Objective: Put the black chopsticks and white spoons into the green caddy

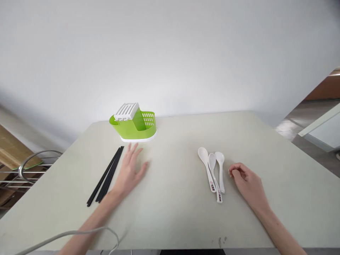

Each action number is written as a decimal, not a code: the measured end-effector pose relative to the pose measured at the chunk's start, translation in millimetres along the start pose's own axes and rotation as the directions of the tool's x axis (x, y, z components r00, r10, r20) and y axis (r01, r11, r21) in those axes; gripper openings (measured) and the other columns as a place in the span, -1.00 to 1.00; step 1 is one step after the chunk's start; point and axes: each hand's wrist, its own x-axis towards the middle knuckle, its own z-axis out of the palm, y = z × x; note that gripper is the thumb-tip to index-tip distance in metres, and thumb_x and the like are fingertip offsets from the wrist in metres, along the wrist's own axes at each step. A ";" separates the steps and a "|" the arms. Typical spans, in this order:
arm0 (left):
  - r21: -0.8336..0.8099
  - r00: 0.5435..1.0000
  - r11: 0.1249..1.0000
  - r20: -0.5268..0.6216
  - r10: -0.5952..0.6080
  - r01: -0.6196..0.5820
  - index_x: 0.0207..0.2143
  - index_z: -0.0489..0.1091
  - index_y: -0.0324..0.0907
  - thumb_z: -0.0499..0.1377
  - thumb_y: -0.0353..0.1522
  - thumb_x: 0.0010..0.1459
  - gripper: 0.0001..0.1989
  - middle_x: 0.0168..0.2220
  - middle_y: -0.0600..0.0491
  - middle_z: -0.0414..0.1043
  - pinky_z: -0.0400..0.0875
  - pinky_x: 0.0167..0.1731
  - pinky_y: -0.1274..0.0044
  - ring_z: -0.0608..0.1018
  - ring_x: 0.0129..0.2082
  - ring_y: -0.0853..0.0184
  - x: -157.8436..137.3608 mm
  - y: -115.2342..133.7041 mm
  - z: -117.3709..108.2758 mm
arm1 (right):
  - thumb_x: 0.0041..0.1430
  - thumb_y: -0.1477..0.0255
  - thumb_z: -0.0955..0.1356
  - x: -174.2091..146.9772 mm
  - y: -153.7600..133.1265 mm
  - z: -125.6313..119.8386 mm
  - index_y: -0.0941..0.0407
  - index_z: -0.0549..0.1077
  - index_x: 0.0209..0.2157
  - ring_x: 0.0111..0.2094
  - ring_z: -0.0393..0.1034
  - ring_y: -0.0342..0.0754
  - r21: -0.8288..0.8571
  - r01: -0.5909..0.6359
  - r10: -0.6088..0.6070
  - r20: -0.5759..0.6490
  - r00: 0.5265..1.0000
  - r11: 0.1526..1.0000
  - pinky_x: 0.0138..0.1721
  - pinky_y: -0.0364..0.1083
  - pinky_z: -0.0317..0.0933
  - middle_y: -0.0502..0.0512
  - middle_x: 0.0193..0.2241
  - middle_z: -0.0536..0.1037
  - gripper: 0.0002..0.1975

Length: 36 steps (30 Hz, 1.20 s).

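My left hand (129,171) is open, its fingers spread toward the green utensil holder (132,131) at the back of the table. That holder has a white slotted top over one part, an open basket at its right end and a white base. Just left of my hand lie several black chopsticks (107,174), side by side and slanting. Three white spoons (204,156) lie in a loose fan on the right, two with printed marks on their handles. Beside them my right hand (246,182) rests with its fingers curled closed, apart from the spoons and with nothing visible in it.
All of this is on a pale table (170,212) whose back edge meets a white wall (170,56). A grey cable (71,232) crosses over my left forearm. Past the table's left side stands a metal wire rack (29,175) with a wooden board.
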 end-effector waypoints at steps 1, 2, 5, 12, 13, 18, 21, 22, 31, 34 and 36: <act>0.047 0.999 0.998 0.002 -0.034 0.034 0.34 0.21 -0.16 0.11 -0.12 0.42 -0.45 0.48 -0.21 0.10 0.05 0.43 -0.02 -0.04 0.54 -0.04 -4.4 -19.9 -11.5 | 0.14 0.31 0.28 -0.4 0.3 -0.2 0.02 0.48 -0.38 -0.43 0.37 -0.05 -0.006 -0.006 0.006 0.005 1.000 1.000 -0.40 -0.12 0.18 -0.01 -0.44 0.54 -0.85; 0.081 0.997 0.994 0.015 -0.072 0.070 0.36 0.20 -0.16 0.10 -0.09 0.42 -0.42 0.48 -0.20 0.10 0.05 0.43 -0.01 -0.05 0.54 -0.05 -8.2 -38.8 -21.8 | 0.14 0.31 0.28 -0.7 0.5 -0.4 0.02 0.48 -0.38 -0.42 0.37 -0.05 -0.011 -0.013 0.013 0.009 1.000 1.000 -0.40 -0.12 0.19 -0.01 -0.44 0.54 -0.85; 0.139 0.977 0.984 0.164 -0.137 0.115 0.47 0.08 -0.09 0.06 -0.01 0.41 -0.29 0.54 -0.09 -0.03 0.04 0.43 -0.02 -0.07 0.54 -0.07 -16.8 -86.3 -44.5 | 0.15 0.31 0.28 -1.2 0.0 -0.5 0.01 0.48 -0.38 -0.44 0.37 -0.06 -0.025 -0.024 0.024 0.022 0.999 0.999 -0.40 -0.12 0.19 -0.03 -0.45 0.54 -0.84; 0.169 0.883 0.986 0.465 -0.069 -0.012 0.56 -0.21 0.07 -0.16 -0.09 0.51 -0.35 0.57 0.08 -0.27 -0.13 0.48 0.07 -0.12 0.55 0.10 -27.9 -116.3 -47.0 | 0.16 0.31 0.26 -0.1 -0.2 -1.1 0.01 0.47 -0.38 -0.47 0.34 -0.07 -0.042 -0.017 0.019 0.032 0.999 0.999 -0.42 -0.13 0.19 -0.03 -0.45 0.53 -0.83; 0.173 0.887 0.985 0.457 -0.062 -0.021 0.56 -0.24 0.05 -0.16 -0.09 0.51 -0.34 0.57 0.07 -0.28 -0.13 0.48 0.08 -0.12 0.55 0.11 -28.5 -111.3 -43.0 | 0.17 0.30 0.26 0.1 0.4 -1.1 0.01 0.48 -0.38 -0.46 0.35 -0.07 -0.041 -0.016 0.018 0.033 0.999 0.999 -0.42 -0.13 0.20 -0.03 -0.45 0.53 -0.83; 0.160 0.917 0.985 0.399 0.000 -0.070 0.55 -0.15 0.03 -0.14 -0.13 0.52 -0.37 0.56 0.03 -0.18 -0.09 0.48 0.09 -0.07 0.54 0.12 -27.6 -67.3 -14.7 | 0.17 0.30 0.27 0.4 2.7 -0.1 0.01 0.49 -0.38 -0.48 0.36 -0.06 -0.053 -0.009 0.010 0.037 0.999 0.999 -0.44 -0.12 0.18 -0.02 -0.45 0.55 -0.82; 0.138 0.935 0.988 0.355 0.017 -0.070 0.55 -0.09 0.01 -0.12 -0.17 0.52 -0.39 0.55 0.01 -0.13 -0.07 0.47 0.06 -0.05 0.54 0.10 -24.3 -32.7 7.2 | 0.17 0.31 0.27 0.5 2.1 0.4 0.02 0.49 -0.39 -0.50 0.35 -0.06 -0.058 0.017 -0.015 0.037 0.999 0.998 -0.45 -0.12 0.18 -0.01 -0.47 0.54 -0.82; 0.131 0.941 0.989 0.337 0.019 -0.066 0.54 -0.08 0.00 -0.11 -0.18 0.52 -0.39 0.55 0.00 -0.12 -0.05 0.47 0.05 -0.05 0.54 0.09 -22.9 -20.7 14.9 | 0.17 0.32 0.27 0.5 1.7 0.4 0.02 0.49 -0.39 -0.50 0.35 -0.06 -0.057 0.027 -0.025 0.036 0.999 0.998 -0.45 -0.11 0.18 0.00 -0.47 0.54 -0.82; 0.029 0.959 0.994 0.268 0.094 -0.106 0.52 0.02 -0.05 -0.09 -0.23 0.51 -0.41 0.54 -0.02 -0.06 -0.01 0.47 0.04 -0.07 0.55 0.03 -10.8 65.7 65.6 | 0.19 0.33 0.26 0.2 -0.4 0.0 0.01 0.48 -0.40 -0.50 0.30 -0.07 -0.061 0.024 -0.021 0.047 0.999 0.998 -0.43 -0.11 0.18 -0.03 -0.47 0.52 -0.82; -0.016 0.956 0.997 0.281 0.082 -0.081 0.52 0.04 0.03 -0.08 -0.17 0.51 -0.42 0.54 0.03 -0.04 -0.04 0.47 0.02 -0.08 0.55 0.01 -8.6 72.0 67.1 | 0.20 0.33 0.26 1.5 -0.9 0.3 0.02 0.48 -0.39 -0.48 0.31 -0.07 -0.040 0.021 -0.019 0.049 0.999 0.999 -0.42 -0.11 0.18 -0.03 -0.45 0.52 -0.82; -0.066 0.940 0.996 0.330 0.082 -0.063 0.53 -0.01 0.09 -0.09 -0.13 0.52 -0.41 0.55 0.07 -0.05 -0.03 0.47 0.02 -0.10 0.55 0.02 -5.6 69.9 62.2 | 0.20 0.34 0.25 2.1 -1.3 0.4 0.02 0.47 -0.39 -0.46 0.33 -0.06 -0.026 0.023 -0.021 0.048 0.999 0.999 -0.42 -0.11 0.17 -0.01 -0.45 0.52 -0.82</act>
